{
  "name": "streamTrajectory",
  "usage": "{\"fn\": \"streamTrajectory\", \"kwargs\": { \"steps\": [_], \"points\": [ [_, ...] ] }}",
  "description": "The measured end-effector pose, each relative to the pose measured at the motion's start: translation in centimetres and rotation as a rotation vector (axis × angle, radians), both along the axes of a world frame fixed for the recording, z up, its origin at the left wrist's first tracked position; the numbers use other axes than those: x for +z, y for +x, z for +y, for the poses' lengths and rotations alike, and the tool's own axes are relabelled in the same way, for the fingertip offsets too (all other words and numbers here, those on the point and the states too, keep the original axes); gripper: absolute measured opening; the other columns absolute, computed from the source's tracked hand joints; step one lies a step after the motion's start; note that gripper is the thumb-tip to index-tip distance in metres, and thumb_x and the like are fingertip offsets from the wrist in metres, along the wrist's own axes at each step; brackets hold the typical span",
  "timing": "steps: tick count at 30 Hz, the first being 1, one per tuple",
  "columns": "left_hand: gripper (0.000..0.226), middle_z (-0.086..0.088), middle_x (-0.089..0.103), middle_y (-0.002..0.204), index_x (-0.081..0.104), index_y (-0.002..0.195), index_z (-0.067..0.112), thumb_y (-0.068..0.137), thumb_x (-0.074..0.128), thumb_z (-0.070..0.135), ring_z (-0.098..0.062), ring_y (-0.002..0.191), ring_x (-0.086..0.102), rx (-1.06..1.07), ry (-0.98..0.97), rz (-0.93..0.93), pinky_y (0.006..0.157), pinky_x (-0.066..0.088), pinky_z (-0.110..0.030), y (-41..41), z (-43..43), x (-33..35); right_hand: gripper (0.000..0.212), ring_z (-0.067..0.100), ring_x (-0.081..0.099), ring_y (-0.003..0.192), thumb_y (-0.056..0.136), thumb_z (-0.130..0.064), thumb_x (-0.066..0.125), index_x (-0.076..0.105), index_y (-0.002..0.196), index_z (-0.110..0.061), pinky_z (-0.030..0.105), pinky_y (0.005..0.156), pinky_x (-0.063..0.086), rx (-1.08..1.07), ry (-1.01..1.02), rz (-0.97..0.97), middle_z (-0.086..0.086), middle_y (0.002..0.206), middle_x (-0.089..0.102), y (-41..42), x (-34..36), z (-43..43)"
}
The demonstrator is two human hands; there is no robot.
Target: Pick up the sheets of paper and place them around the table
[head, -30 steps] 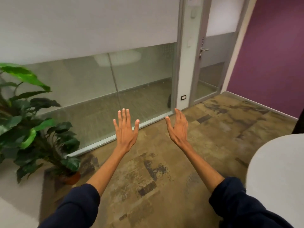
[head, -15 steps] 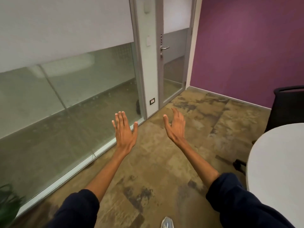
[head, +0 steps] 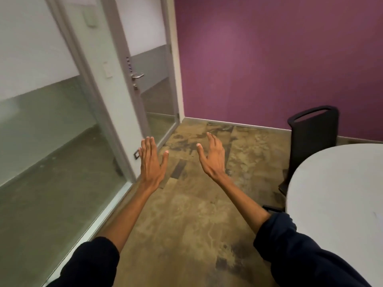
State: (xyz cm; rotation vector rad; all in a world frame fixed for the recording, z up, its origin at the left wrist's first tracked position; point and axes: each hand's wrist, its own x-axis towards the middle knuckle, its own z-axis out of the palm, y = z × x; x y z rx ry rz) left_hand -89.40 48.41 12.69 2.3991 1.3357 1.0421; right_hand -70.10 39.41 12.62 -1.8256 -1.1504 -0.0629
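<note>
My left hand (head: 151,162) and my right hand (head: 211,157) are stretched out in front of me above the floor, fingers straight, both holding nothing. The rounded end of a white table (head: 339,195) fills the right side of the view, to the right of my right arm. No sheet of paper shows anywhere in the view.
A black office chair (head: 313,131) stands behind the table against the purple wall (head: 269,59). A glass partition (head: 51,152) runs along the left, with a glass door and its metal handle (head: 137,76) beyond. Brown patterned carpet (head: 196,214) covers the floor between partition and table.
The view has swung to the right: the potted plant has left the view, and the door, purple wall, chair and more of the table have come in. Both hands stay open and outstretched.
</note>
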Motion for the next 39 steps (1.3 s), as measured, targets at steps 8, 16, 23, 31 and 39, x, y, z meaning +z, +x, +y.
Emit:
{"fn": "streamTrajectory", "kwargs": {
  "steps": [8, 16, 23, 31, 39],
  "points": [
    [0.073, -0.011, 0.010, 0.164, 0.013, 0.156, 0.006, 0.100, 0.038, 0.045, -0.022, 0.154, 0.000, -0.314, 0.012, 0.055, 0.125, 0.005, -0.044, 18.6, 10.5, -2.0, 0.066, 0.021, 0.026, 0.146, 0.099, -0.050, 0.040, 0.025, 0.153, -0.016, 0.039, 0.120, 0.023, -0.259, -0.004, 0.021, 0.005, 0.157, 0.033, 15.0, -1.7, 5.3],
    [0.072, -0.009, 0.008, 0.165, 0.011, 0.156, 0.008, 0.100, 0.035, 0.047, -0.017, 0.153, -0.004, -0.636, 0.003, 0.083, 0.125, -0.001, -0.035, 38.1, 17.3, -1.8, 0.070, 0.021, 0.025, 0.147, 0.098, -0.050, 0.043, 0.023, 0.154, -0.013, 0.039, 0.119, 0.021, -0.622, 0.007, 0.048, 0.006, 0.158, 0.030, 28.1, -2.2, 5.9],
    [0.072, -0.012, 0.011, 0.164, 0.013, 0.156, 0.005, 0.100, 0.037, 0.044, -0.019, 0.153, -0.004, -0.919, -0.019, 0.094, 0.126, 0.002, -0.038, 51.6, 14.8, -3.3, 0.067, 0.021, 0.033, 0.143, 0.097, -0.045, 0.049, 0.029, 0.152, -0.013, 0.037, 0.118, 0.028, -0.906, 0.006, 0.090, 0.005, 0.155, 0.036, 35.4, -4.4, 1.0],
    [0.068, -0.011, 0.011, 0.164, 0.013, 0.156, 0.004, 0.102, 0.042, 0.035, -0.021, 0.153, -0.003, -1.230, -0.057, 0.162, 0.126, 0.002, -0.042, 65.7, 4.7, -5.7, 0.065, 0.024, 0.031, 0.145, 0.098, -0.050, 0.044, 0.026, 0.152, -0.018, 0.042, 0.119, 0.023, -1.233, -0.023, 0.165, 0.004, 0.158, 0.032, 43.9, -7.5, -8.1],
    [0.064, -0.012, 0.006, 0.164, 0.022, 0.154, 0.011, 0.102, 0.039, 0.044, -0.029, 0.152, 0.008, -1.482, -0.149, 0.226, 0.122, 0.020, -0.051, 77.1, -7.6, -6.8, 0.062, 0.022, 0.028, 0.145, 0.099, -0.043, 0.046, 0.029, 0.150, -0.012, 0.043, 0.117, 0.025, -1.469, -0.031, 0.186, 0.005, 0.155, 0.034, 50.8, -8.0, -19.1]
  ]
}}
